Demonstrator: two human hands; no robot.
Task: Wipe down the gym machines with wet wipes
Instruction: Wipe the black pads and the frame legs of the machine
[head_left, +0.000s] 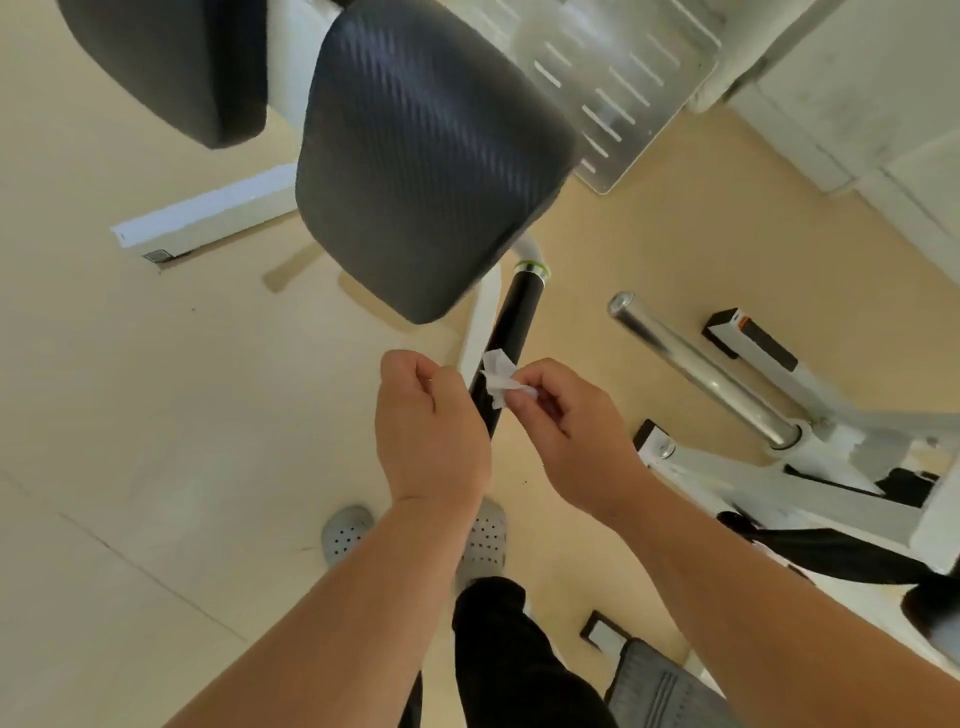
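We stand on a pale beige floor (130, 364) among white-framed gym machines. At the upper left hangs a small black pad (171, 62), and beside it a large black pad (431, 156) with a woven texture fills the middle. Below that pad our left hand (431, 421) is curled into a loose fist close beside the black handle (514, 317); we cannot tell whether it grips anything. Just to its right the wet wipe (497, 375) sits crumpled in front of the handle, pinched between the thumb and fingertips of our right hand (571, 421). Because the wipe is bunched so small, we judge it may clean only a thin strip. It could also slip from so light a pinch and drop to the floor near our grey clogs (345, 532). Moisture left on the handle could make the grip slick. Further right a chrome bar (701, 374) juts from a white frame (779, 478). A slotted metal plate (613, 88) stands toward the floor's upper right corner.
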